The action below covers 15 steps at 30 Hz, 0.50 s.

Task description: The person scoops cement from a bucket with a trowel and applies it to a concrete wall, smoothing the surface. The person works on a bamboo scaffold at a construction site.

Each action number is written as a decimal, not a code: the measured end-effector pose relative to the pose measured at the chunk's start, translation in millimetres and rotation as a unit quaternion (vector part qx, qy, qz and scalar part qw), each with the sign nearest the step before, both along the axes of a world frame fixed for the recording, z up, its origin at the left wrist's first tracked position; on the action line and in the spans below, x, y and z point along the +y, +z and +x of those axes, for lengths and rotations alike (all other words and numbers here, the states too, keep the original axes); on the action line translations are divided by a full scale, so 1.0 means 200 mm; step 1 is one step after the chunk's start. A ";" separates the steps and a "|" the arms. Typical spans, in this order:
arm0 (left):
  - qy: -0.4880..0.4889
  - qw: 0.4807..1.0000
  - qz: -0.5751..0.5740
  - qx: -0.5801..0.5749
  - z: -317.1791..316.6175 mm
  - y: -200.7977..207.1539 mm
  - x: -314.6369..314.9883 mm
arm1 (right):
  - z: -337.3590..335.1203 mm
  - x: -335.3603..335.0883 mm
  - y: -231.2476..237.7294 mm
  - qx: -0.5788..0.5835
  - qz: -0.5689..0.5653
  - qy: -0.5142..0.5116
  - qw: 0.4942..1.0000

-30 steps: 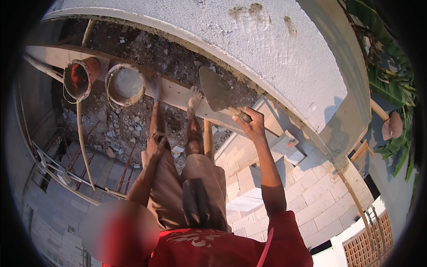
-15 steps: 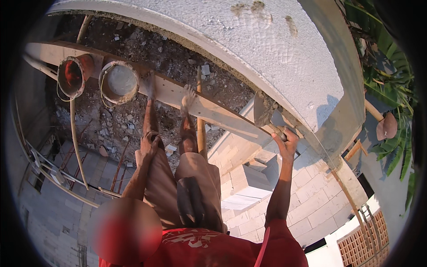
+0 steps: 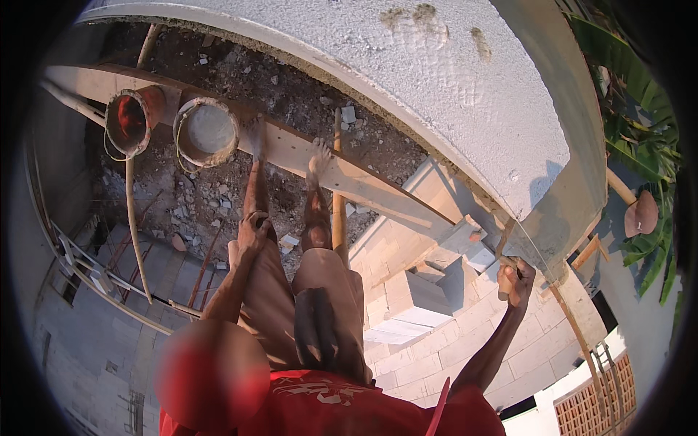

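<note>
My right hand [image 3: 516,280] is wrapped around the wooden handle of a trowel [image 3: 506,237], at the right beside the wall. The trowel's blade points up and away, seen nearly edge-on near the corner of the rough white wall surface [image 3: 465,94]. My left hand [image 3: 252,232] rests at my left knee, its fingers loosely curled and a gap showing between them, with nothing visible in it. Both my bare feet stand on a long wooden plank [image 3: 371,187].
Two mortar-smeared buckets, one reddish [image 3: 149,109] and one pale [image 3: 231,134], stand on the plank to the left. Rubble ground [image 3: 291,80] lies far below. A taut string [image 3: 533,243] runs by the wall corner; bamboo poles [image 3: 339,211] and a block wall [image 3: 472,323] are beneath.
My right hand has moved right and nearer to me with the trowel, away from the plank's end. The trowel's blade has turned from broad side to nearly edge-on. My left hand stays at the knee.
</note>
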<state>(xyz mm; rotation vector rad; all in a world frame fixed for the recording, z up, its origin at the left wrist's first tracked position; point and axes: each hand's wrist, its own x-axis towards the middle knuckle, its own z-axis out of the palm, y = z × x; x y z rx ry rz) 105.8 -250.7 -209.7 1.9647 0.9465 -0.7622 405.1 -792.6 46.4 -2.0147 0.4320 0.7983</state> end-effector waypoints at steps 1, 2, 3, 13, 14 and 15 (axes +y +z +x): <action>-0.012 1.000 0.009 0.000 -0.01 0.00 -0.01 | -0.07 0.08 0.04 0.002 -0.010 0.021 1.000; -0.028 0.999 0.017 0.008 0.00 -0.01 -0.02 | -0.12 0.19 0.03 0.013 -0.015 0.066 0.998; -0.019 1.000 0.010 -0.001 0.00 -0.01 -0.02 | -0.17 0.32 0.02 0.038 -0.042 0.077 0.995; 0.007 1.000 0.017 0.025 -0.04 0.06 -0.01 | -0.26 1.78 -0.41 -0.063 0.038 0.277 0.958; 0.012 0.999 0.018 0.024 -0.05 0.06 -0.01 | -0.25 1.92 -0.46 -0.082 0.039 0.279 0.956; 0.017 0.999 0.017 0.022 -0.06 0.06 -0.02 | -0.22 2.06 -0.50 -0.117 0.051 0.279 0.952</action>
